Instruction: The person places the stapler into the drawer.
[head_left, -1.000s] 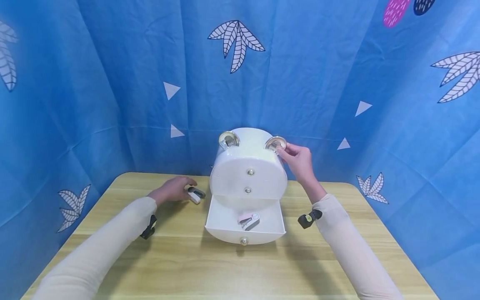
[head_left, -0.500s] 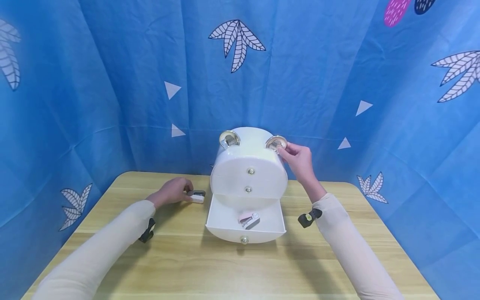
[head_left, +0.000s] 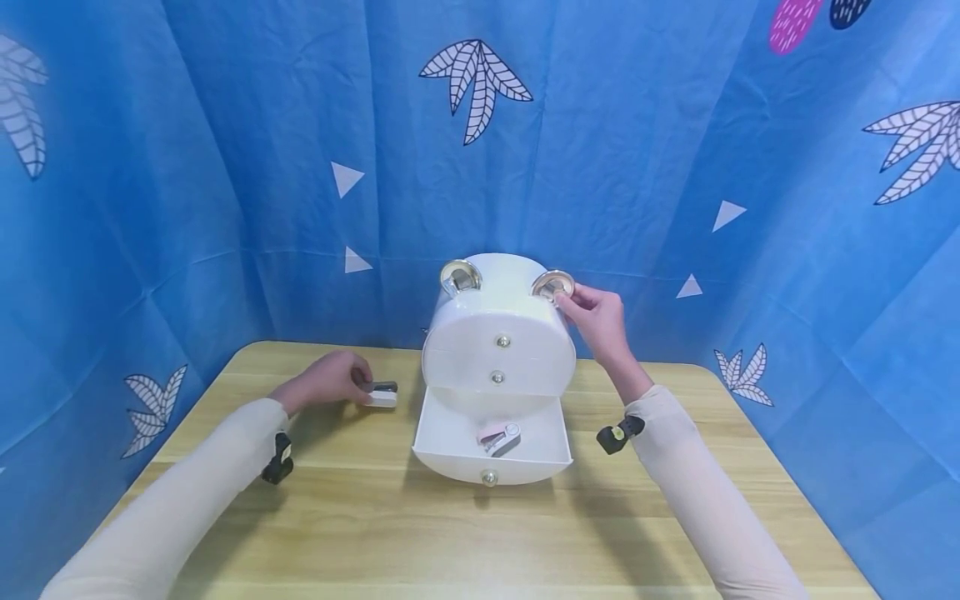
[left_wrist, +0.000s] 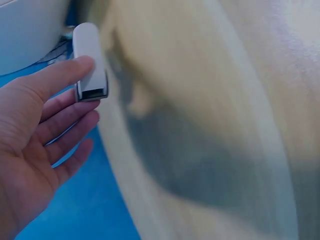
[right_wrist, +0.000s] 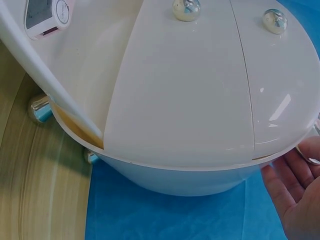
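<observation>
My left hand (head_left: 326,382) pinches a small white and dark stapler (head_left: 383,395) just above the table, left of the white rounded drawer box (head_left: 465,354). In the left wrist view the thumb presses on the stapler's white side (left_wrist: 89,42), with fingers behind it. My right hand (head_left: 600,325) grips the right gold-rimmed ear (head_left: 546,281) on top of the box. Most of that ear lies outside the right wrist view. The bottom drawer (head_left: 446,442) is pulled out, and a pink and white stapler (head_left: 501,439) lies inside it.
The box has round metallic knobs (head_left: 503,341) on its front and a second gold-rimmed ear (head_left: 460,276) at its top left. It stands at the back of a wooden table (head_left: 360,525). A blue patterned curtain (head_left: 630,167) hangs behind and at both sides.
The stapler in my left hand has turned from slanted to level, then moved left with the hand, away from the box. My right hand keeps its grip on the ear.
</observation>
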